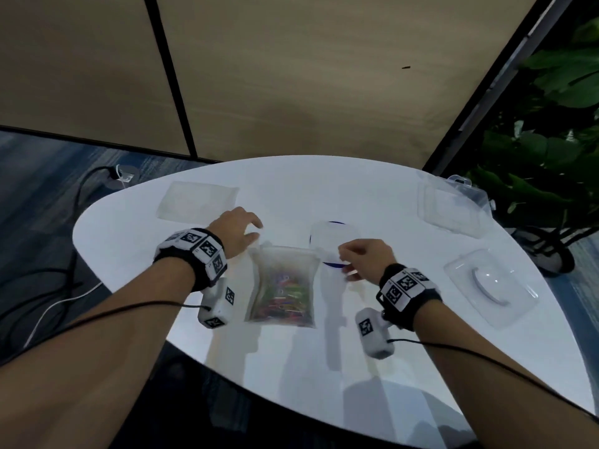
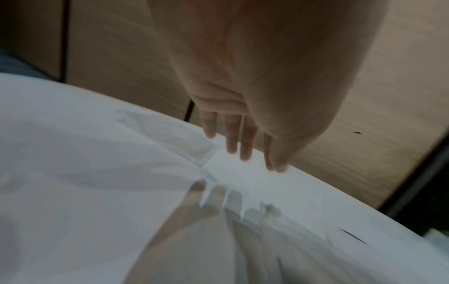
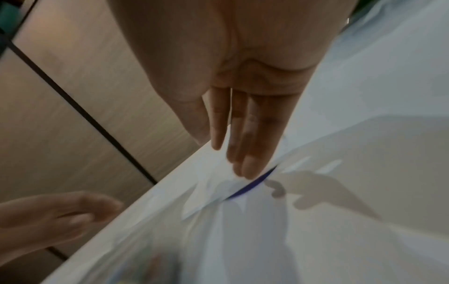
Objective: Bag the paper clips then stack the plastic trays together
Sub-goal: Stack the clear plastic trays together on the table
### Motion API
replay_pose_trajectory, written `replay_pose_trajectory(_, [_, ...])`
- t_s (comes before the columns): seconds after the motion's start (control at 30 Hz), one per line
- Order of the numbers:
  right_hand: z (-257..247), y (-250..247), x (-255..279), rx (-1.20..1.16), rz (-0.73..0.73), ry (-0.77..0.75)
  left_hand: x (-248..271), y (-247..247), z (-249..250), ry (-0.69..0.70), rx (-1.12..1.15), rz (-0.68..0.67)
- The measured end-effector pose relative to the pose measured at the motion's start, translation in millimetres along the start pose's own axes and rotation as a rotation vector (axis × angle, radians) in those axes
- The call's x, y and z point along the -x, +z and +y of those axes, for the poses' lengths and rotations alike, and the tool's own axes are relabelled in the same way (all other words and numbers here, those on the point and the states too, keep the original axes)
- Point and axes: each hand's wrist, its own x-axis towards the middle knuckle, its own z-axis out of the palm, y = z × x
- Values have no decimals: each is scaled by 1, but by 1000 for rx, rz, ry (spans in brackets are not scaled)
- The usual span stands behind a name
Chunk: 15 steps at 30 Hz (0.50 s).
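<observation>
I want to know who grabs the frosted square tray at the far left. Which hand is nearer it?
Left. The left hand hovers just beside the frosted tray; the right hand is past the bag of clips.

Office: partition panels [image 1: 291,76], carpet floor [image 1: 48,163], potted plant [image 1: 551,124].

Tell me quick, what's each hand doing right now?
Left hand: open, holding nothing, above the table.
Right hand: open, fingers straight, holding nothing.
</observation>
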Motion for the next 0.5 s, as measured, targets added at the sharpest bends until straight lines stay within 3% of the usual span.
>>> replay_pose_trajectory(0.1, [17,-45,-36,445,227,-76,-21,4,-23,-138,47,154])
replay_pose_trajectory(0.2, [38,-92,-66,655,347,-6,-33,2,-41,-221,20,205])
replay_pose_trajectory(0.37, [67,-146,-85,880,302,90,-39,21,-47,-204,-144,-41])
replay_pose_trajectory(0.5, [76,-167,-99,954,244,101,-46,21,-44,-240,-173,54])
